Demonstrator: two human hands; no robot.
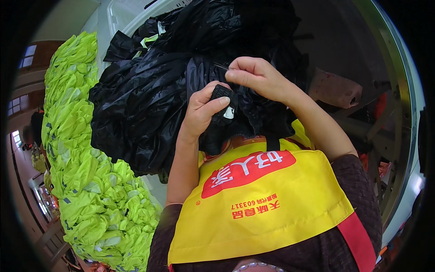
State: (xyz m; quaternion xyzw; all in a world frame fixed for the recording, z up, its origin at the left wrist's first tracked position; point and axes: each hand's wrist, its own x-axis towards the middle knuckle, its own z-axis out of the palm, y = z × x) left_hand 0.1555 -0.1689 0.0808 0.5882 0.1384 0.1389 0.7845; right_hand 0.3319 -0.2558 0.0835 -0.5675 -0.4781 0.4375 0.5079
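Observation:
My left hand (pixel 205 108) is closed on a black ribbed piece of the black garment (pixel 136 109), its thumb pressed over the ribbing. A small white label (pixel 229 113) shows just below that thumb. Just above and to the right, my right hand (pixel 260 78) pinches a thin metal tool (pixel 220 66) that looks like tweezers, its slim tips pointing left over the dark cloth. The tips seem apart from the ribbed piece. The shiny black garment spreads in folds across my lap and away from me.
A long heap of bright yellow-green garments (pixel 90 149) runs down my left side. A white plastic bin (pixel 118 18) stands at the far left. To the right are a brown box (pixel 336 88) and a metal frame edge (pixel 401 90). I wear a yellow apron (pixel 267 231).

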